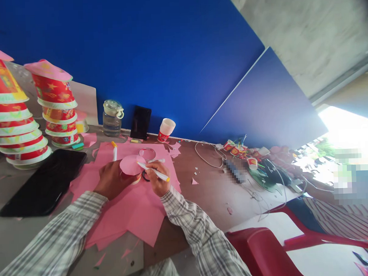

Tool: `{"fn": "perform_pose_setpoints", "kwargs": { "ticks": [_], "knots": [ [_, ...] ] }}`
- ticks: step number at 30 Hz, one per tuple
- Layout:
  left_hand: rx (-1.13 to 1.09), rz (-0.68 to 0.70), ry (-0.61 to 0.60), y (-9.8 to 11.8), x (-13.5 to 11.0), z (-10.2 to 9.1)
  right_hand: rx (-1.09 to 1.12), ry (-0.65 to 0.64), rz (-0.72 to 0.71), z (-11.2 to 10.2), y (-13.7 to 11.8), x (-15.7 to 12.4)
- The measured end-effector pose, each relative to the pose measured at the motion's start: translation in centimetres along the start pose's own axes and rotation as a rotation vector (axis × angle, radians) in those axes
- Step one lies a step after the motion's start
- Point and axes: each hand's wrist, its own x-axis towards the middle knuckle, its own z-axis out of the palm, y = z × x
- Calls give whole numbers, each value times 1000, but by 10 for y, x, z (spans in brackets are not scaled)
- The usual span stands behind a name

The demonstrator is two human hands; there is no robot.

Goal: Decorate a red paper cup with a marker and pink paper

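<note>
My left hand [111,180] is closed round a paper cup [136,179] topped with a pink paper disc [130,165], over sheets of pink paper [138,212] on the table. My right hand [158,179] grips a white marker with a yellow end [153,171], its tip touching the edge of the disc. Black scissor handles [145,177] lie just under the right hand. A clear ring [147,154] and a glue stick [114,150] lie on the paper just beyond.
Two stacks of red paper cups with pink cone tops [57,106] [11,120] stand at left beside a black tablet [43,183]. A glass jar [111,118], a black phone [140,122] and a tilted cup [165,129] line the blue wall. Another person [340,213] sits at right near cables and a red chair [266,252].
</note>
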Motion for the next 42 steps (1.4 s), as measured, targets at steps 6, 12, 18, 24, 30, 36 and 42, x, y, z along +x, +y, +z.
{"fn": "perform_pose_setpoints", "kwargs": {
  "ticks": [6,12,18,24,30,36,42],
  "knots": [
    [-1,4,23,-2,-1,2,-18,-4,7,-1,-3,-1],
    [-9,4,14,0,-1,0,-38,-13,13,-4,-7,-4],
    [-13,2,27,-3,0,2,-50,-22,9,-6,-8,-8],
    [-39,-11,27,-1,0,0,-26,18,23,-8,-7,-8],
    [-34,-25,14,2,0,-1,-19,17,13,-6,-10,-6],
    [-38,-6,32,-2,0,2,-40,-6,-38,-7,-13,-7],
    [-9,-27,0,1,0,0,-40,41,-114,-7,-13,-7]
  ]
}}
